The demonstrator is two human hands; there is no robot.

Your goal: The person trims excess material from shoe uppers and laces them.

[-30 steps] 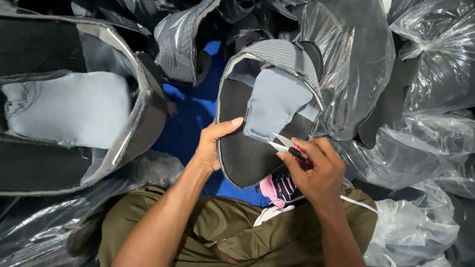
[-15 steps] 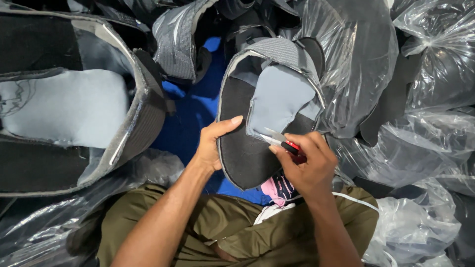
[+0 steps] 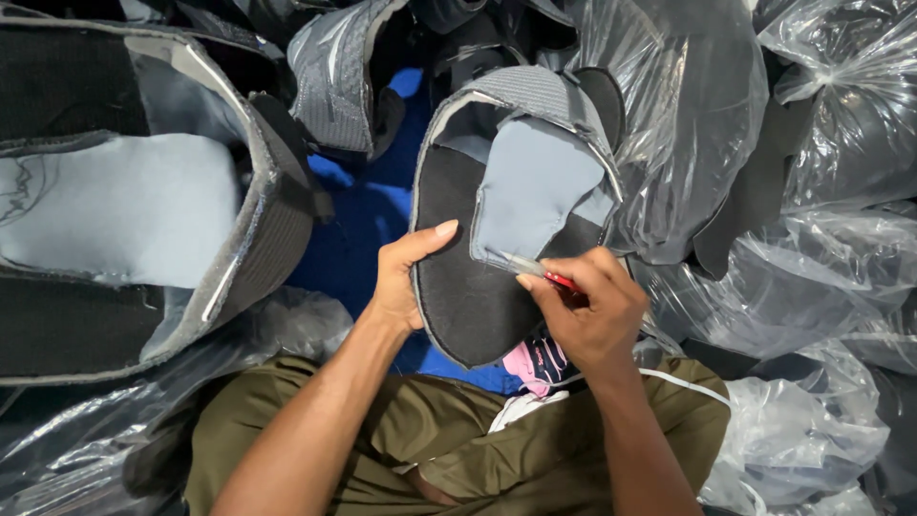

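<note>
- Left hand [image 3: 401, 277]: closed on the left edge of the black, curved foam-and-fabric panel [image 3: 463, 296], thumb laid across its dark face, fingers behind it and out of sight.
- Right hand [image 3: 587, 311]: fingers pinched together around a slim red-handled tool with a silver tip [image 3: 530, 268].
- Tool tip: touches the lower edge of the pale grey padded insert [image 3: 535, 186] on the panel.
- Panel position: held upright above the lap, between both hands, in front of the olive-green trousers [image 3: 458, 449].
- Surroundings: a larger grey-and-black padded panel [image 3: 143, 201] lies to the left; clear plastic bags [image 3: 812, 239] are piled to the right; blue cloth [image 3: 368, 220] shows beneath.
</note>
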